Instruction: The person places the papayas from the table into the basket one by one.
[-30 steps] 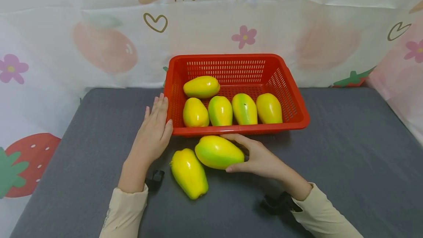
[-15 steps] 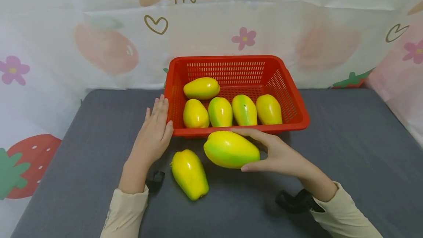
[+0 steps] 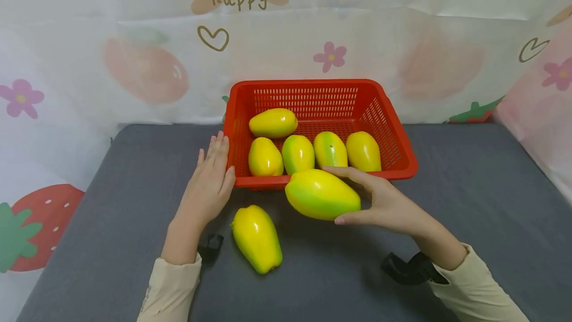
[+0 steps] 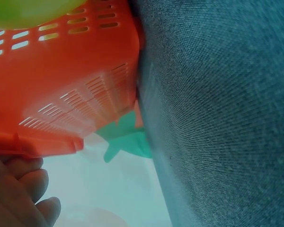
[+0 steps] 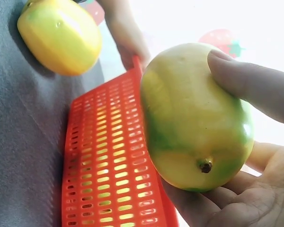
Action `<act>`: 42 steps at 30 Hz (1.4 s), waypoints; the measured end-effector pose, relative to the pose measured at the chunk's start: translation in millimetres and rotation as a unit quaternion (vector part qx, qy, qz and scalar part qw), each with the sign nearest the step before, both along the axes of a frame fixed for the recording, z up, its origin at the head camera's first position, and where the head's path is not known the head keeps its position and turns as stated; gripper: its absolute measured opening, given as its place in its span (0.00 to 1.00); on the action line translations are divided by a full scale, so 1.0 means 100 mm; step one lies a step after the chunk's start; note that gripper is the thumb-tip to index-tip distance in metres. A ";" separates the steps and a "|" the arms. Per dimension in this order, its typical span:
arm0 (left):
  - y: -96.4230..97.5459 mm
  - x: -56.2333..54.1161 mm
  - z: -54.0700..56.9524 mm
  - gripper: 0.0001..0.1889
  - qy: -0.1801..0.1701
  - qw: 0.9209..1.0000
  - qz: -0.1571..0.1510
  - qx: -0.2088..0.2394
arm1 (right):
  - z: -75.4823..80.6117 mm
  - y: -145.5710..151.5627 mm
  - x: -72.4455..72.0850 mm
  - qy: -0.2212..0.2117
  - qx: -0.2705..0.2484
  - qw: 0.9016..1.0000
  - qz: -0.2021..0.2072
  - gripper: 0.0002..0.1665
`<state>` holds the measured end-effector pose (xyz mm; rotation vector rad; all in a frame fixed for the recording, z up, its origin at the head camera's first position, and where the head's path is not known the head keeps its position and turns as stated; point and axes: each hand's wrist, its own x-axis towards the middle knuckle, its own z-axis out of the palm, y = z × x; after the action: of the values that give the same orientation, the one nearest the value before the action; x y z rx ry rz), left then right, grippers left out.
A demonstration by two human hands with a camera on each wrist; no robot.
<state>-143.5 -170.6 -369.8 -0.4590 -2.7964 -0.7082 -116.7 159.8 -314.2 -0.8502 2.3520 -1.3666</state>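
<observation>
My right hand (image 3: pixel 386 202) grips a yellow-green papaya (image 3: pixel 321 195), thumb on the near side and fingers round the far side. This papaya is raised off the table and overlaps the front rim of a red plastic basket (image 3: pixel 402 169) in the head view. A small brown stem stub shows on its end in the right wrist view. My left hand (image 3: pixel 206 183) lies with straight fingers along the basket's left side, at the rim. Another papaya (image 3: pixel 256 239) lies on the grey table, between my forearms. Inside the basket rest several papayas (image 3: pixel 273 123), most of them lined up along the front.
The grey cloth-covered table (image 3: pixel 473 202) reaches back to a printed curtain (image 3: pixel 384 29) close behind the basket. Inside the basket, bare floor (image 3: pixel 330 126) shows at the back right. A black wrist strap mount (image 3: pixel 413 268) hangs under my right wrist.
My right hand has lifted the papaya off the table and moved it right and up towards the basket's front rim. The left hand stays at the basket's side.
</observation>
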 end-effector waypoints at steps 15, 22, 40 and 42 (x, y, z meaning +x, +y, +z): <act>0.00 0.00 -0.01 0.32 -0.001 1.000 0.002 -0.002 | 0.07 0.02 -0.08 -0.010 -0.009 1.000 -0.022 0.46; 0.00 0.01 0.00 0.33 -0.001 1.000 0.002 -0.003 | 0.09 0.04 -0.17 -0.007 -0.010 1.000 -0.025 0.46; -0.01 0.01 0.00 0.32 0.005 1.000 -0.003 -0.002 | 0.14 0.05 -0.51 -0.006 -0.012 0.999 -0.044 0.42; 0.00 0.01 0.00 0.32 0.004 1.000 -0.003 -0.001 | 0.13 0.05 -0.55 -0.010 -0.013 0.999 -0.047 0.42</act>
<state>-142.7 -171.1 -370.2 -0.4693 -2.7898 -0.7018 -171.9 164.6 -301.1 -0.7382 2.3912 -1.4379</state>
